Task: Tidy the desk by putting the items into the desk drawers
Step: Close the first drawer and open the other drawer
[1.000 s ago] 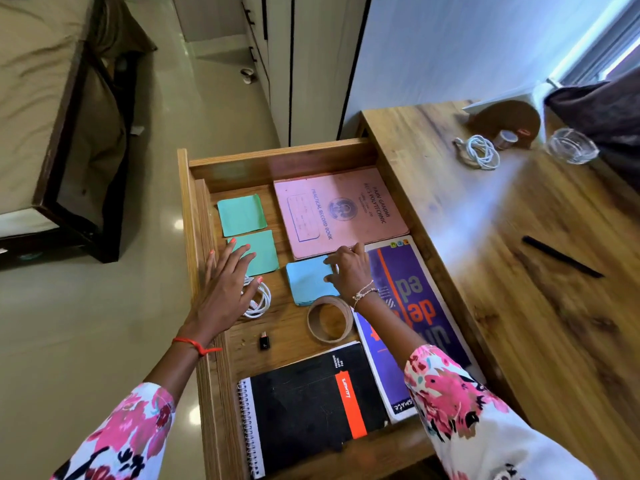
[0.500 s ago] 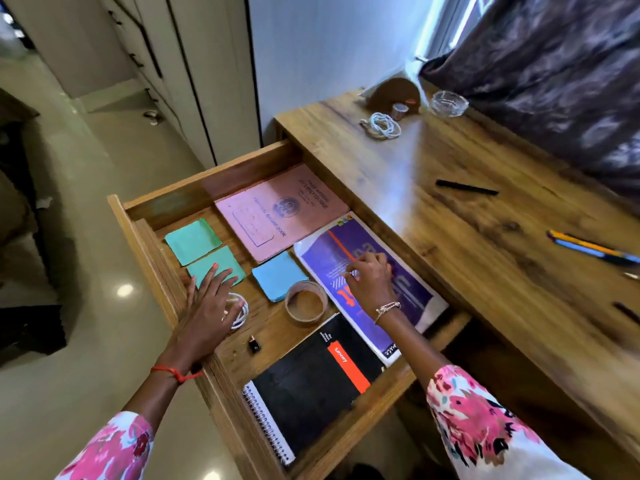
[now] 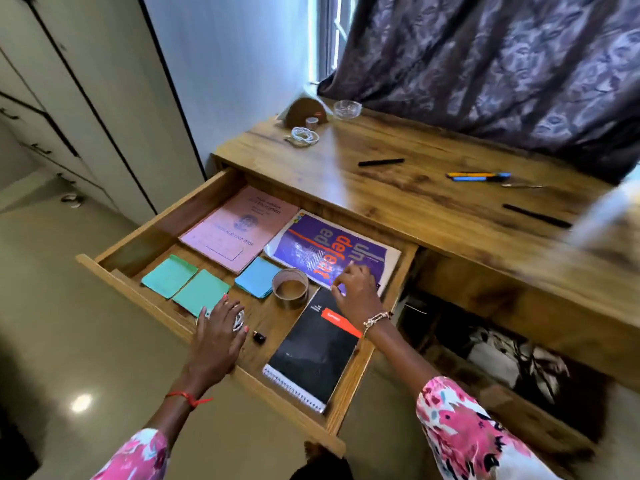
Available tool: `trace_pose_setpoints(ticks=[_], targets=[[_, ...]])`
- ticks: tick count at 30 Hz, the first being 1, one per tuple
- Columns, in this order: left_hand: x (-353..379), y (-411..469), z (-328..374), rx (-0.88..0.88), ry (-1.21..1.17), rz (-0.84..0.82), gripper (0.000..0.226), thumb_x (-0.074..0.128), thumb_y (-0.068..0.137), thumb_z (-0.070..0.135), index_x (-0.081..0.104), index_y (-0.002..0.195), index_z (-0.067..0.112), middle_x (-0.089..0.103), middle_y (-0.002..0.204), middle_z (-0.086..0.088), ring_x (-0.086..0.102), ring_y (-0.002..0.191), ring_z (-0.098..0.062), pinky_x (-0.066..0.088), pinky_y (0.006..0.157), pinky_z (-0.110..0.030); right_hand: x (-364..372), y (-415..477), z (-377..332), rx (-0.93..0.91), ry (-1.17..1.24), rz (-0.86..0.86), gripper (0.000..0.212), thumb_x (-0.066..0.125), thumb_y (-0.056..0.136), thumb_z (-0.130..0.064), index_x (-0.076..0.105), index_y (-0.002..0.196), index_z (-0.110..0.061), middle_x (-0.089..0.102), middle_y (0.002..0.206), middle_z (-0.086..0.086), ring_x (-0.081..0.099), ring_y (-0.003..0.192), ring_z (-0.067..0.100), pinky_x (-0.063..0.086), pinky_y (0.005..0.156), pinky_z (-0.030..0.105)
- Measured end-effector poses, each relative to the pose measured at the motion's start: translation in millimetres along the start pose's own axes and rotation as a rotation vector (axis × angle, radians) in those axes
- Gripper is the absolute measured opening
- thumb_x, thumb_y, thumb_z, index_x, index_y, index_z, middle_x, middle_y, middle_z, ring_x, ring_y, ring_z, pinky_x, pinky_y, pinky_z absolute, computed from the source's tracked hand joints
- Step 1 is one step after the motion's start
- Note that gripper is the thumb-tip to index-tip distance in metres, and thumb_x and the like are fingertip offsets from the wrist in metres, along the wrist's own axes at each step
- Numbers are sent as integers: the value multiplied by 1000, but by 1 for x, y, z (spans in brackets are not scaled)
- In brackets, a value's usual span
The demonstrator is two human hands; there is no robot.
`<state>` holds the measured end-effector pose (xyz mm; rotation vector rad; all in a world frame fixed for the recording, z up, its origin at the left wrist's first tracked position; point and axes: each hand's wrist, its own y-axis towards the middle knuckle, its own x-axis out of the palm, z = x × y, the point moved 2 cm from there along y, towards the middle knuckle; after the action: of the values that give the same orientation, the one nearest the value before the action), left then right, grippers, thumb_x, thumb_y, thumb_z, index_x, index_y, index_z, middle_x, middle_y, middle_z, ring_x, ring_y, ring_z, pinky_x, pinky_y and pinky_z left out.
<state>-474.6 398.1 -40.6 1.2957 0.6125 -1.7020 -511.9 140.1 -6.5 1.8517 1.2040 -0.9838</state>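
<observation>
Open drawer (image 3: 104, 263) taken as landmark; all positions relative to it. Nearest the front edge: black spiral notebook (image 3: 311, 355) lies flat in the front right corner, a small dark plug (image 3: 259, 337) just left of it on the drawer floor. Left hand (image 3: 218, 332) rests palm-down at the front left, fingers spread and flat over a coiled white cable (image 3: 239, 318); it grips nothing, only presses. Right hand (image 3: 355, 292) sits over the junction of the notebook and the purple magazine (image 3: 329, 249), fingers loosely curled, tips touching the magazine cover; cannot tell whether a small item is pinched between them. Mid-drawer: tape roll (image 3: 290, 285) standing on its edge face, touching the blue sticky pad (image 3: 258, 276); two green sticky pads (image 3: 187, 285) side by side to the left. Back of drawer: pink record book (image 3: 239, 228) flat, next to the magazine. Beyond the drawer, on the desk top (image 3: 415, 209), still to be stowed: black pen (image 3: 381, 162), yellow and blue pens (image 3: 478, 176), a second black pen (image 3: 536, 215), a second white cable (image 3: 304, 136), a small roll (image 3: 311, 123), glass bowl (image 3: 347, 109) by the curtain. Judgement: step in hand is settling drawer contents. To do it well, square the magazine against the right wall, keep the cable tucked flat so it clears the frame, and leave the bare strip near the tape roll free for pens. Task roughly half done.
</observation>
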Motion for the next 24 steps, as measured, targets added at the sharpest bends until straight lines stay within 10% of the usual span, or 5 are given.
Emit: trace_pose_setpoints(ticks=[8, 15, 19, 24], targets=[[-11, -44, -9, 160, -10, -83, 97, -7, 86, 66, 49, 132, 1, 44, 141, -18, 32, 137, -32, 9, 114, -51, 0, -88, -49, -27, -50, -42, 22, 57, 86, -18, 65, 94, 1, 59, 110, 18, 53, 109, 30, 42, 97, 36], [-23, -37, -49, 396, 51, -106, 60, 11, 94, 57, 1, 148, 32, -9, 157, 14, -12, 143, -6, -8, 113, -39, 35, -139, -131, -183, -301, -36, 43, 77, 62, -44, 74, 95, -17, 73, 104, -2, 67, 101, 11, 55, 83, 22], [-23, -27, -89, 536, 155, -124, 60, 12, 97, 50, 3, 149, 23, -8, 158, 7, -4, 145, -15, -1, 112, -47, 76, -151, -172, -110, -332, -97, 46, 31, 89, -35, 66, 113, -19, 65, 121, -3, 59, 115, 11, 11, 111, 30], [-32, -11, -145, 599, 274, -166, 60, 7, 97, 50, 5, 149, 21, -3, 158, 3, -1, 144, -21, 7, 110, -53, 116, -147, -193, 49, -409, -131, 66, 51, 77, -54, 53, 129, -13, 50, 139, 4, 18, 138, 19, 7, 110, 36]])
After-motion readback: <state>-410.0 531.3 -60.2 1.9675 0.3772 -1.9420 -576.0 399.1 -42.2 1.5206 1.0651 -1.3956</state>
